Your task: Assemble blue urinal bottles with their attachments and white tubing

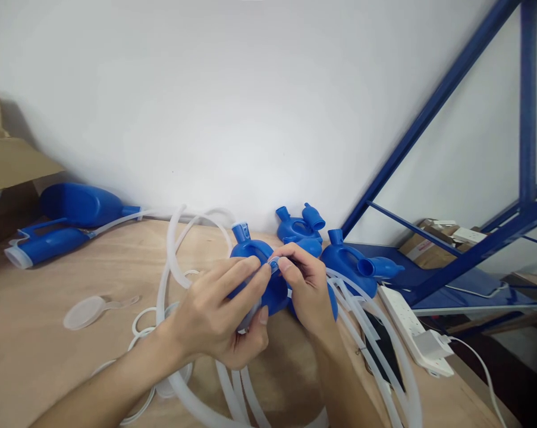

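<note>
Both hands meet near the middle of the view, over the wooden table [40, 345]. My left hand [230, 309] is closed round a blue part with a translucent rim, mostly hidden behind its fingers. Thumb and fingers of my right hand [306, 279] pinch a small translucent tab [274, 265] at the top of that part. Just behind the hands stands a blue bottle [261, 249] with a clear piece on its neck. More blue bottles [346, 261] stand behind and to the right, several with blue funnel-shaped parts [379, 267] beside or against them.
Translucent tubes [172, 255] loop across the table. A round translucent lid [84, 312] lies left, before a blue bottle [85, 204] with a tube. A cardboard box [16, 163] is far left. At right are a dark phone [382, 351], a power strip [411, 333] and a blue metal frame [433, 113].
</note>
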The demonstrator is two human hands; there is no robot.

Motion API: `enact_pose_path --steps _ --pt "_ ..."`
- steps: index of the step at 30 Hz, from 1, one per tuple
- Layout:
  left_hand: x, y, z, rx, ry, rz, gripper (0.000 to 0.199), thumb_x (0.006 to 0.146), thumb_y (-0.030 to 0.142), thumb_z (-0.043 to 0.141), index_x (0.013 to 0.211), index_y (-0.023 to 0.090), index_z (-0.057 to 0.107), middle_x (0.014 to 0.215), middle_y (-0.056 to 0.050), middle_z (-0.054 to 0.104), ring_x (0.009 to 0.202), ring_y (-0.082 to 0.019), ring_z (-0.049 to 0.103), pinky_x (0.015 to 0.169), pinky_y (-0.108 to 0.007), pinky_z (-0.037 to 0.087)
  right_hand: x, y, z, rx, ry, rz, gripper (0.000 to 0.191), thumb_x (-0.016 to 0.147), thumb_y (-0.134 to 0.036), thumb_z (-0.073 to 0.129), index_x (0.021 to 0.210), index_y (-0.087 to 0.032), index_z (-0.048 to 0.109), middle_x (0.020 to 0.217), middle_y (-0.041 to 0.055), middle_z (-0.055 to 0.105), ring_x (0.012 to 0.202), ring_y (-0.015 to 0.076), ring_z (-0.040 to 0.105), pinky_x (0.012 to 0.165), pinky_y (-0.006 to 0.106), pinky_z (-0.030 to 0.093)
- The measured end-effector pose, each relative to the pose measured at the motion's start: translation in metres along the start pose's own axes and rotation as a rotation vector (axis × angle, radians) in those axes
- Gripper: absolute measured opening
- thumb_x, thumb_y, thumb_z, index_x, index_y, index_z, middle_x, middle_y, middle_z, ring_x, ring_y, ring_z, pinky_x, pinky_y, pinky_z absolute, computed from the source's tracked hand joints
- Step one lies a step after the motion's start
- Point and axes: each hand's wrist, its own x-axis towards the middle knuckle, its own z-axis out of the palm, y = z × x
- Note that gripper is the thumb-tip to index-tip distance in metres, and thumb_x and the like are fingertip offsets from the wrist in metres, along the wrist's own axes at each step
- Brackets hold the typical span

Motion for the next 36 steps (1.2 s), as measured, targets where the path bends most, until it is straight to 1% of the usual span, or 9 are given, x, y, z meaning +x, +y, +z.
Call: enact_pose_path --steps 3,9,14,18,21,27,32,34,36 --pt "-0.001 0.001 -0.001 0.032 -0.015 0.004 0.047 0.080 0.016 0.054 0.126 0.010 0.063 0.104 -0.017 0.073 0.090 -0.028 0.074 0.073 -0.038 0.068 -0.001 -0.003 0.000 -0.002 -0.020 -0.024 0.016 0.091 -0.027 0.057 0.082 -0.023 0.070 0.080 -0.0013 0.071 0.075 0.0164 0.063 0.071 0.028 0.049" --pt "0.005 0.005 -0.004 0.038 -0.055 -0.044 0.036 0.082 0.013 0.050 0.116 0.010 0.063 0.099 -0.016 0.073 0.080 -0.024 0.072 0.067 -0.035 0.065 0.000 -0.004 0.004 0.025 -0.003 0.031 0.013 0.086 -0.026 0.058 0.082 -0.023 0.069 0.079 -0.0006 0.070 0.073 0.0165 0.063 0.069 0.028 0.050" --pt "0.013 0.006 -0.008 0.056 -0.118 -0.085 0.028 0.084 0.012 0.047 0.107 0.010 0.063 0.091 -0.014 0.073 0.072 -0.023 0.070 0.059 -0.034 0.061 0.001 0.002 0.008 0.042 0.013 0.057 0.016 0.086 -0.028 0.058 0.083 -0.022 0.073 0.078 0.0007 0.071 0.074 0.0177 0.065 0.071 0.029 0.052" --pt "0.015 0.008 -0.009 0.066 -0.137 -0.105 0.022 0.085 0.014 0.044 0.095 0.014 0.063 0.078 -0.010 0.069 0.066 -0.023 0.068 0.052 -0.034 0.058 -0.001 0.004 0.011 0.022 0.065 0.062 0.015 0.085 -0.028 0.060 0.080 -0.022 0.072 0.076 0.0007 0.073 0.072 0.0183 0.065 0.070 0.030 0.051" --pt "0.014 0.009 -0.007 0.086 -0.146 -0.114 0.020 0.085 0.014 0.044 0.091 0.015 0.063 0.074 -0.009 0.066 0.066 -0.023 0.068 0.053 -0.035 0.059 -0.002 0.005 0.013 -0.008 0.129 0.052 0.013 0.083 -0.028 0.060 0.077 -0.022 0.070 0.071 -0.0006 0.069 0.067 0.0172 0.062 0.066 0.029 0.050" --pt "0.012 0.009 -0.004 0.114 -0.178 -0.120 0.023 0.087 0.015 0.043 0.094 0.014 0.065 0.080 -0.011 0.068 0.068 -0.023 0.067 0.057 -0.036 0.061 -0.001 0.007 0.012 -0.031 0.171 0.058 0.012 0.079 -0.030 0.061 0.073 -0.022 0.068 0.069 0.0004 0.070 0.065 0.0172 0.062 0.064 0.029 0.050" --pt "0.012 0.006 0.000 0.016 -0.284 -0.167 0.024 0.086 0.012 0.041 0.088 0.015 0.065 0.084 -0.011 0.069 0.069 -0.023 0.067 0.062 -0.038 0.063 0.002 0.004 0.010 -0.054 0.171 0.071 0.014 0.076 -0.030 0.060 0.066 -0.021 0.064 0.060 -0.0014 0.063 0.057 0.0146 0.055 0.054 0.026 0.044" --pt "0.010 0.002 0.003 -0.011 -0.307 -0.151 0.026 0.086 0.012 0.041 0.090 0.014 0.066 0.087 -0.013 0.070 0.070 -0.025 0.068 0.062 -0.039 0.063 0.002 0.002 0.008 -0.071 0.158 0.070 0.014 0.076 -0.029 0.059 0.066 -0.021 0.065 0.059 -0.0019 0.061 0.056 0.0139 0.053 0.052 0.025 0.042" --pt "0.008 -0.002 0.006 -0.034 -0.291 -0.115 0.028 0.086 0.012 0.041 0.096 0.012 0.067 0.092 -0.015 0.071 0.076 -0.027 0.070 0.064 -0.041 0.063 0.003 0.001 0.003 -0.083 0.134 0.066 0.013 0.077 -0.028 0.060 0.068 -0.021 0.067 0.060 -0.0019 0.061 0.057 0.0140 0.054 0.053 0.025 0.043"
